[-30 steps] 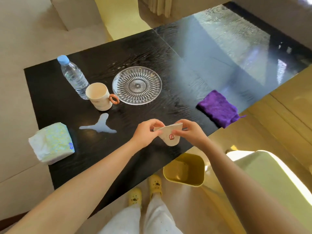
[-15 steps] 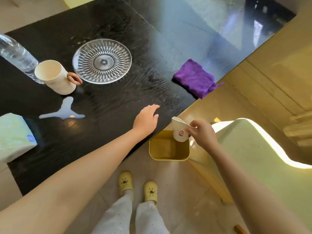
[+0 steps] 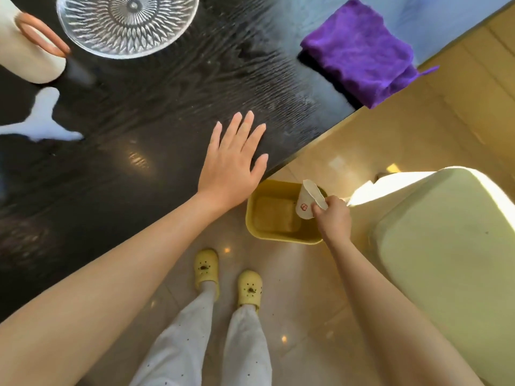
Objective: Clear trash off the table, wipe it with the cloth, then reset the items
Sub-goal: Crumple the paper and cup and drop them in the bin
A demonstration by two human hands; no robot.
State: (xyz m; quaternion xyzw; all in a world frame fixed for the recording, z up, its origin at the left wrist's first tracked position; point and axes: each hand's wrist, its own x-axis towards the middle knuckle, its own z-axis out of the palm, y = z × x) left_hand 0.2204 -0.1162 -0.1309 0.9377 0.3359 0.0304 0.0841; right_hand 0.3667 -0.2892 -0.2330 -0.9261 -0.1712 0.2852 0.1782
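My right hand (image 3: 333, 218) grips a crumpled white paper cup (image 3: 308, 200) with a red mark, held directly over the yellow bin (image 3: 259, 235) on the floor. My left hand (image 3: 234, 162) lies flat and open on the black table (image 3: 167, 107) near its front edge, holding nothing. A purple cloth (image 3: 359, 48) sits folded at the table's right edge. A white spill (image 3: 41, 118) marks the table at the left. The clear glass plate (image 3: 128, 20) and a cream mug (image 3: 25, 51) with an orange handle stand at the back left, both partly cut off.
A pale green seat (image 3: 451, 260) stands right of the bin. My feet in yellow clogs (image 3: 227, 277) are on the beige tiled floor below the table edge. The bin sits partly under the table's corner.
My left hand let go of the paper cup and settled flat on the table. My right hand carried the cup off the table and down over the yellow bin. The view tilted downward.
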